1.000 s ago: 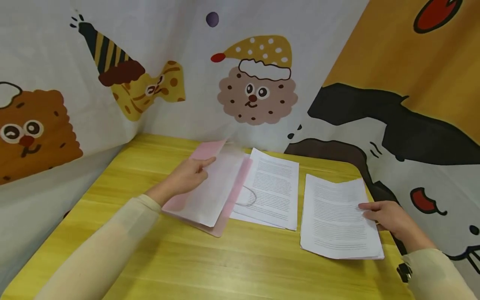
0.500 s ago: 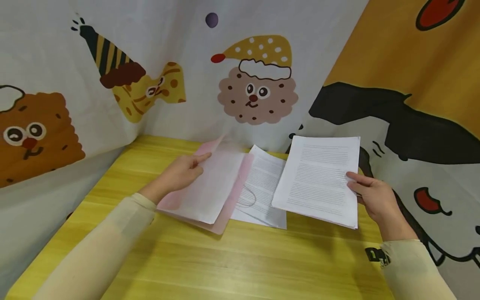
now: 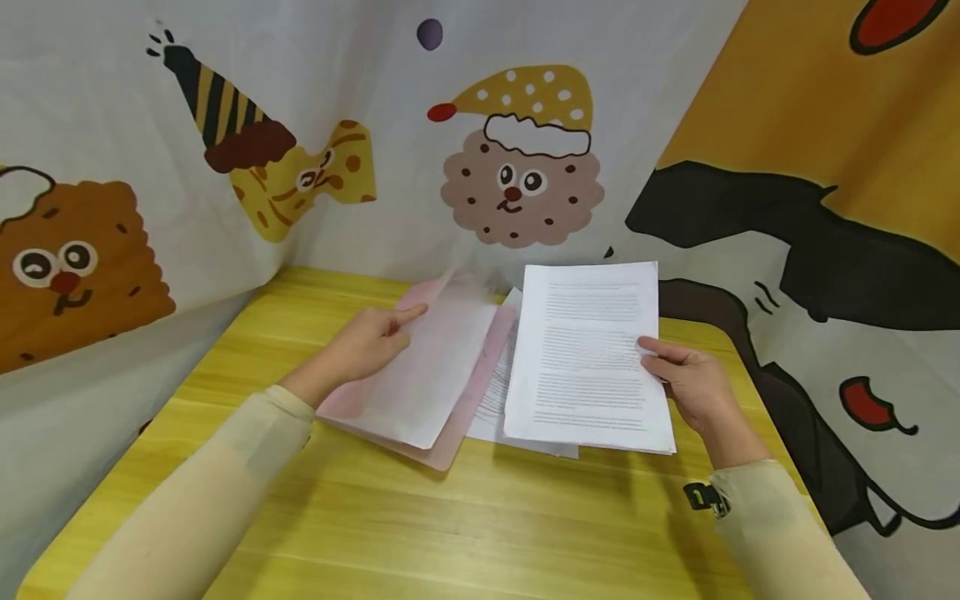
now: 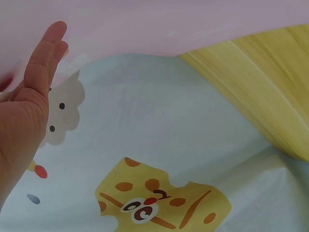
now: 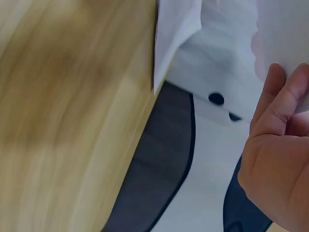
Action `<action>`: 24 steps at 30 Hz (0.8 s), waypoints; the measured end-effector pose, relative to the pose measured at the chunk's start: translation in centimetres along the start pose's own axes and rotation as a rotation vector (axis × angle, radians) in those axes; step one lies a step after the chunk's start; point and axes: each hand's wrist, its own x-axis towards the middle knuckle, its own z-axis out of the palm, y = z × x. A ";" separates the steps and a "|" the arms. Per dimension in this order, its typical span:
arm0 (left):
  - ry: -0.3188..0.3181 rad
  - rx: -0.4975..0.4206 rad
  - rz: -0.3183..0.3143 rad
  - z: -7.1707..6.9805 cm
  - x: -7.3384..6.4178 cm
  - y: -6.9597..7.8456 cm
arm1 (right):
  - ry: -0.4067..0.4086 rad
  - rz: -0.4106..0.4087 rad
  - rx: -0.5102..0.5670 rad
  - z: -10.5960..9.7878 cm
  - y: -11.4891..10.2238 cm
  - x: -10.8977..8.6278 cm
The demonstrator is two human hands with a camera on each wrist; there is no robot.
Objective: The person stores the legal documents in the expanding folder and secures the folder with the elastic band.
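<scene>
My left hand (image 3: 367, 343) holds the raised cover of a pink folder (image 3: 491, 350), index finger and thumb on its inner side. A pale sheet (image 3: 435, 367) lies within the folder. In the left wrist view, fingers (image 4: 38, 67) of that hand stretch against the pink cover (image 4: 145, 29). My right hand (image 3: 693, 383) pinches a stack of printed papers (image 3: 592, 358) by its right edge. That stack is raised, tilted toward me, and covers most of other printed papers (image 3: 487, 421) beside the folder. Only part of the stack (image 5: 289, 34) shows in the right wrist view.
Everything is over a yellow wood-grain table (image 3: 450, 533). Behind it hangs a white cloth (image 3: 405, 225) with cartoon prints. A black strap piece (image 3: 705, 497) sits at my right cuff.
My right hand has lifted the stack from the table's right side and carried it left, over the other papers. A thin loop there is now mostly hidden. My left hand has barely moved.
</scene>
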 end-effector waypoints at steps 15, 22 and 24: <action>-0.011 0.003 0.013 0.3 -0.1 0.3 | -0.096 0.044 -0.011 2.7 0.7 1.3; -0.015 0.001 0.014 0.3 -0.1 0.3 | -0.146 0.059 0.041 3.4 1.1 1.2; -0.013 0.004 0.014 0.3 -0.2 0.3 | -0.160 0.064 0.044 3.7 1.2 1.1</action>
